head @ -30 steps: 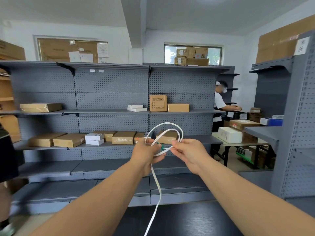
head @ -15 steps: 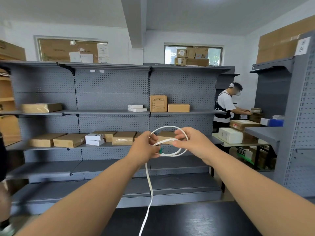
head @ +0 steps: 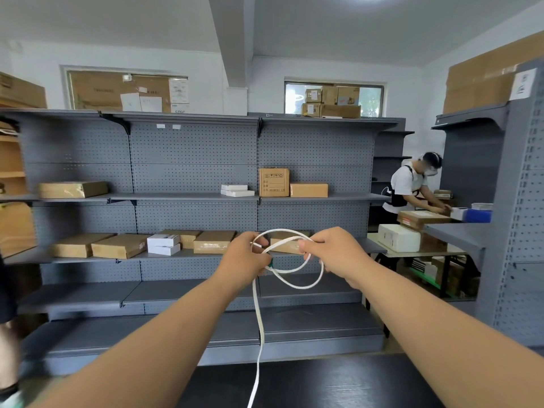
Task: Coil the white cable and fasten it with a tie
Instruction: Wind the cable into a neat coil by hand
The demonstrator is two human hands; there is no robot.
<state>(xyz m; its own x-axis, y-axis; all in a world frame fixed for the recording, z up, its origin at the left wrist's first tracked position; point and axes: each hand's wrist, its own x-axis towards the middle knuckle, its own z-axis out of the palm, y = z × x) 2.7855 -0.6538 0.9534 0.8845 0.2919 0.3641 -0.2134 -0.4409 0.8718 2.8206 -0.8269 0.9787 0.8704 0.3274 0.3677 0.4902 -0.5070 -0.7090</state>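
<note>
- Right hand [head: 335,257] sits lower than half a second ago in the head view; white cable [head: 259,316] now shows a second, wider loop sagging under both hands.
- Left hand [head: 244,260] grip pinches the loop crossing; right grip pinches the upper strand.
- Cable held mid-air, tail hanging toward dark tabletop [head: 323,384].
- Coiling looks part done, not yet tied; green bit at left fingers unclear.

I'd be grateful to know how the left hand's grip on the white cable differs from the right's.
The left hand clasps the white cable where its loops cross; the right hand pinches a strand on the loops' other side with thumb and forefinger. The loose tail hangs below the left hand, none below the right hand. Both hold the same coil in mid-air.
</note>
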